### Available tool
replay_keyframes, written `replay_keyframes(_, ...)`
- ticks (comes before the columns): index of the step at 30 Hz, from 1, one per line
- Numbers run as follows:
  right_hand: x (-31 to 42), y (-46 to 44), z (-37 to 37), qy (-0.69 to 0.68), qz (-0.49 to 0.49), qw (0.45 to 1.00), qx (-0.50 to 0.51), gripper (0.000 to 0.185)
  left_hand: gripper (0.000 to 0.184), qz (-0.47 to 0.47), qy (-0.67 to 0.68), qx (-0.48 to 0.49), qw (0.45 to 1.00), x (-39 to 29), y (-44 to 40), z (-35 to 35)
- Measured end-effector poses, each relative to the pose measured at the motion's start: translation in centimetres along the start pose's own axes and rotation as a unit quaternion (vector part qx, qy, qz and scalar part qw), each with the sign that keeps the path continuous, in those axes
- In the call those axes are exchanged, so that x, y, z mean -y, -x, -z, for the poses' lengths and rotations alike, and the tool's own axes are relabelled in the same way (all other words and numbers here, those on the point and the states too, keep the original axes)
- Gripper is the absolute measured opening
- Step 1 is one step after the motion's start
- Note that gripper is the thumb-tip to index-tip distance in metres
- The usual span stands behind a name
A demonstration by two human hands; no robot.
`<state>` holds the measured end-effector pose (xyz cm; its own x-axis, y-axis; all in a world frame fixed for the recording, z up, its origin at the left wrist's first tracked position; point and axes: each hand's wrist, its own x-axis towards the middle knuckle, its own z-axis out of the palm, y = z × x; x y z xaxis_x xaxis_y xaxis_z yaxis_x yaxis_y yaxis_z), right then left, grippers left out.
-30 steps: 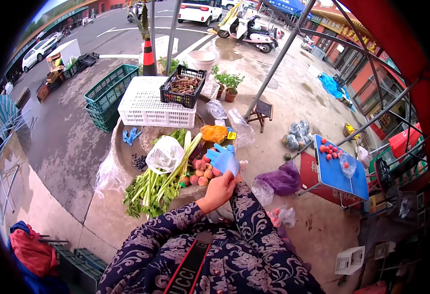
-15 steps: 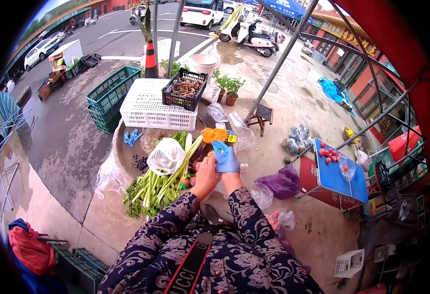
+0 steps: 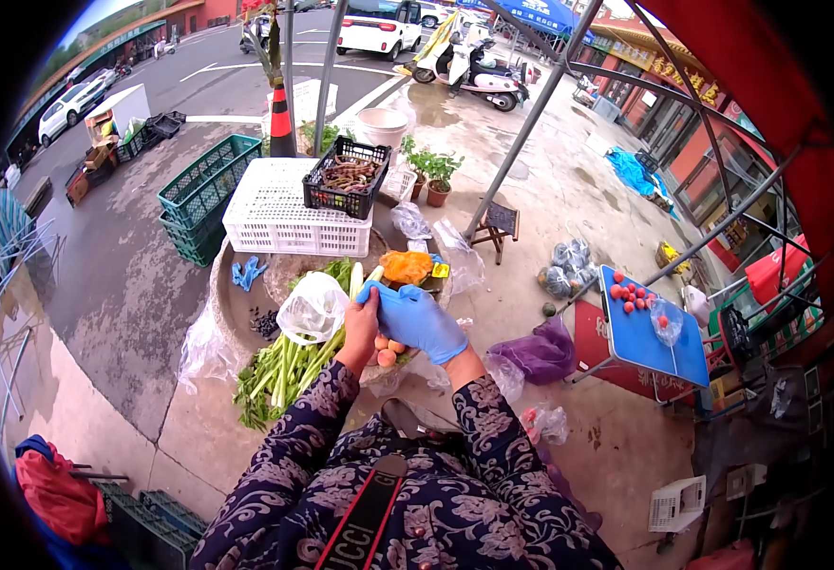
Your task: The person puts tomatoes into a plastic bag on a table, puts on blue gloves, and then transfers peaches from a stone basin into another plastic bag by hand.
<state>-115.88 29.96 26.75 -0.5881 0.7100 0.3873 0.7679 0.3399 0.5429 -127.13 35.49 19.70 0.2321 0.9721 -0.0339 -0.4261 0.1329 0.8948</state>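
Note:
My right hand [image 3: 421, 321] wears a blue disposable glove, its fingers stretched toward the left. My bare left hand [image 3: 360, 331] is closed at the glove's fingertips, seeming to grip them; the overlap hides the exact hold. Under and beside my hands is a round stone table [image 3: 219, 302]. Celery [image 3: 289, 372] lies on it at the left, with a white plastic bag [image 3: 312, 308] on top. A few peaches [image 3: 387, 357] sit just below the gloved hand. An orange net bag [image 3: 407, 267] is beyond it. A second blue glove [image 3: 248, 273] lies crumpled at the table's left.
A white crate [image 3: 293, 237] bears a black crate [image 3: 348, 178] of brownish produce on the far side. Green crates [image 3: 210, 180] stand left of it. On the right are a metal pole [image 3: 531, 119], a folding stool [image 3: 499, 223], a purple bag [image 3: 538, 351] and a blue table [image 3: 659, 337] with red fruit.
Both hands have shifted left and slightly down. The gloved fingers, pointing up and away before, now point left against my left hand. More of the peaches shows. The view has moved slightly.

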Motion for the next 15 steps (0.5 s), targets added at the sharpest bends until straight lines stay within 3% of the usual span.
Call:
replay_keyframes(1,-0.1,-0.1,0.4,0.051,0.029,0.998,-0.013,0.022,0.026,-0.007,-0.020,-0.013,1.000,0.6,0.0,0.3)
replay_keyframes(5,-0.2,0.3,-0.4,0.065,0.000,0.997,0.045,0.029,0.027,-0.020,-0.054,-0.035,0.998,1.8,0.3,0.4)
replay_keyframes(10,-0.8,1.3,1.8,-0.205,-0.117,0.967,0.094,0.043,0.021,0.040,-0.044,0.028,0.998,0.0,0.6,0.2)
replay_keyframes(12,-1.8,1.0,3.7,-0.222,-0.114,0.966,0.067,0.045,0.020,-0.090,-0.135,-0.023,0.987,0.0,1.6,-0.3)
replay_keyframes(13,-1.6,0.9,3.5,-0.395,-0.140,0.908,-0.002,0.045,0.020,-0.154,-0.178,-0.046,0.971,-0.5,2.4,-0.8)
replay_keyframes(14,-1.3,0.8,3.3,-0.553,-0.161,0.815,-0.071,0.045,0.029,-0.161,-0.242,-0.014,0.957,-1.1,3.3,-0.9)
replay_keyframes(15,-1.4,1.1,2.2,-0.708,-0.178,0.681,-0.051,0.048,0.034,-0.209,-0.314,-0.002,0.926,0.7,3.4,-0.4)
